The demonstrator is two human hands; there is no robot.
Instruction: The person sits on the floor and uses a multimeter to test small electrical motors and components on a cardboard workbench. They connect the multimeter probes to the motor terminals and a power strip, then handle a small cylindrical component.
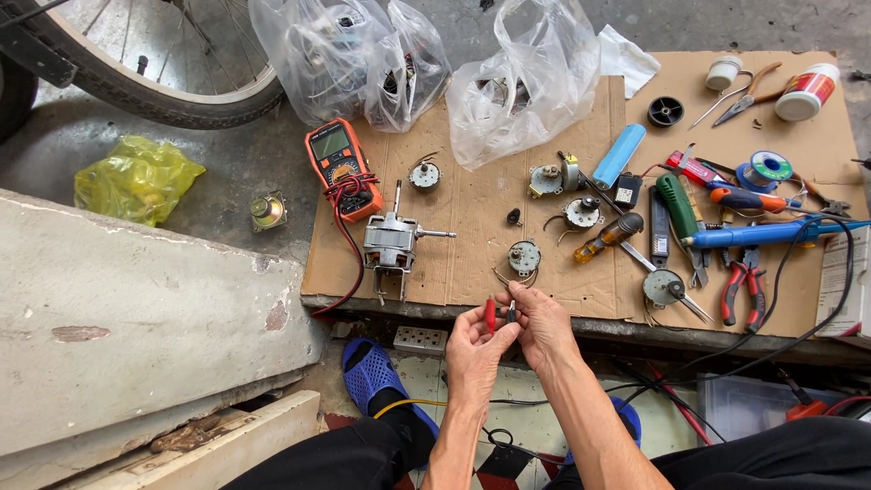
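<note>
Both forearms reach forward, hands meeting at the cardboard's near edge. Left hand (474, 343) pinches a red probe (491, 315) upright; right hand (542, 325) pinches what looks like a black probe (512, 313). Just beyond: small round motor (523, 257), then orange multimeter (339, 165).

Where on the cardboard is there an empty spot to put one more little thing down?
The barest cardboard lies between the fan motor and the small round motor, below the plastic bag. Another bare strip lies left of the motor, under the multimeter. The right side, around the blue soldering iron and red pliers, is crowded.
</note>
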